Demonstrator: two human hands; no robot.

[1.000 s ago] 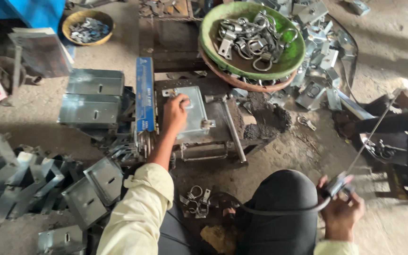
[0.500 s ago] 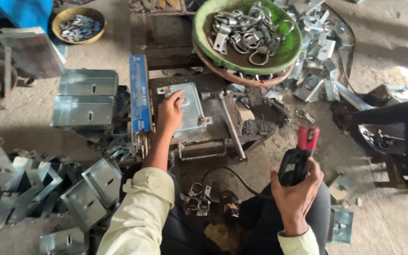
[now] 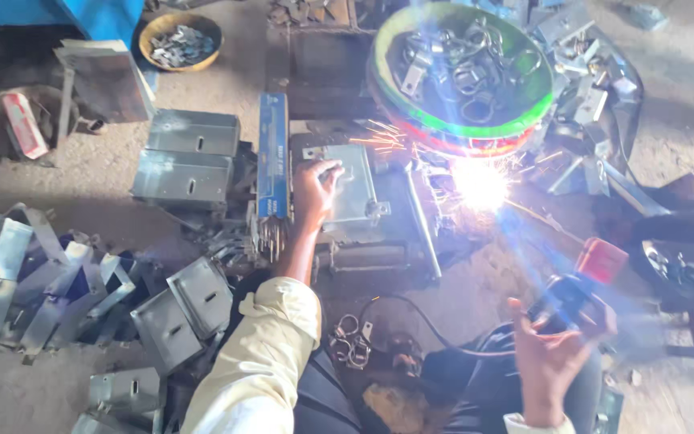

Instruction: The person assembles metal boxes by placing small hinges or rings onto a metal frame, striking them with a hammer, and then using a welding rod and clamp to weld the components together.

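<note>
Welding is under way: the left hand (image 3: 313,186) presses flat, fingers spread, on the metal box (image 3: 350,193), while the right hand (image 3: 552,362) grips the electrode holder (image 3: 584,281), sparks (image 3: 479,183) flaring beyond it. Next likely needs a steady rod.
</note>
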